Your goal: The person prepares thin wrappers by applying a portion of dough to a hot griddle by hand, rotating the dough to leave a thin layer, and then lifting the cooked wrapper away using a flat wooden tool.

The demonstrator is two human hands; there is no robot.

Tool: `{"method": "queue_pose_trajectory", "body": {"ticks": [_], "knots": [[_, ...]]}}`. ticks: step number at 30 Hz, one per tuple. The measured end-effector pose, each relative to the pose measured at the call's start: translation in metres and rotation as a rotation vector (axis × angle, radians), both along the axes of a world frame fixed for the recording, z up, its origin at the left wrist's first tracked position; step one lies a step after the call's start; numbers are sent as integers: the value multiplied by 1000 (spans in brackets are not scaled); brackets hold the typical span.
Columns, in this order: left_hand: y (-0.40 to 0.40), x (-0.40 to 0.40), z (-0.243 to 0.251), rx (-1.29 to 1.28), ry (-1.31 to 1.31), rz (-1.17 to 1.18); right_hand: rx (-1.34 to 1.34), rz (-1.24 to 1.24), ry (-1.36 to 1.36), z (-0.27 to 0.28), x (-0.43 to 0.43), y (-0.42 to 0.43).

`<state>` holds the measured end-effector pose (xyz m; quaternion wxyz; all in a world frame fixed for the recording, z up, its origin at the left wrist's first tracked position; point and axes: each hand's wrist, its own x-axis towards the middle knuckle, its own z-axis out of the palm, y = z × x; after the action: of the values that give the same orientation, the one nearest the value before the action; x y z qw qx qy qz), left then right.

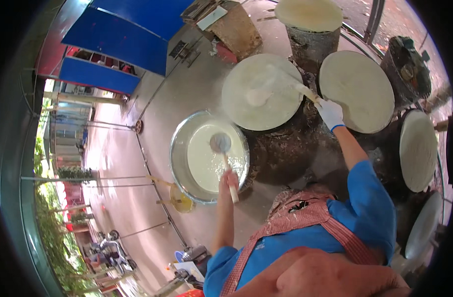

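My left hand grips the pale handle of a round ladle. The ladle's bowl is over a large metal basin that holds creamy white batter. My right hand, in a white glove with a blue cuff, holds a pale wooden-looking stick at the right edge of a round griddle. The far end of that stick is blurred, and I cannot tell its shape. A lighter patch of batter lies near the griddle's middle, under some haze.
More round griddles or lids, including one at right, a rear one and a far-right one, stand on dark drums. A tall bucket is beyond. A yellow basin is on the floor by the metal basin.
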<state>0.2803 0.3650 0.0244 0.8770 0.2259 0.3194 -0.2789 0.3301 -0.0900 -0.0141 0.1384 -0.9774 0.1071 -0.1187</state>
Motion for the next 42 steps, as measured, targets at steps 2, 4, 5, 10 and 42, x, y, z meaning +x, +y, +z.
{"method": "queue_pose_trajectory", "body": {"ticks": [2, 4, 5, 10, 42], "knots": [[-33, 46, 7, 79, 3, -14, -28, 2, -14, -13, -12, 10], [-40, 85, -8, -147, 45, -14, -65, 126, 23, -9, -18, 22], [-51, 99, -9, -84, 43, -7, -64, 104, 33, 2, -22, 18], [-153, 110, 5, 313, -100, 1, -79, -102, 143, -17, -59, 22], [179, -26, -150, 543, 59, -211, -255, 729, 464, 79, -28, 312]]}}
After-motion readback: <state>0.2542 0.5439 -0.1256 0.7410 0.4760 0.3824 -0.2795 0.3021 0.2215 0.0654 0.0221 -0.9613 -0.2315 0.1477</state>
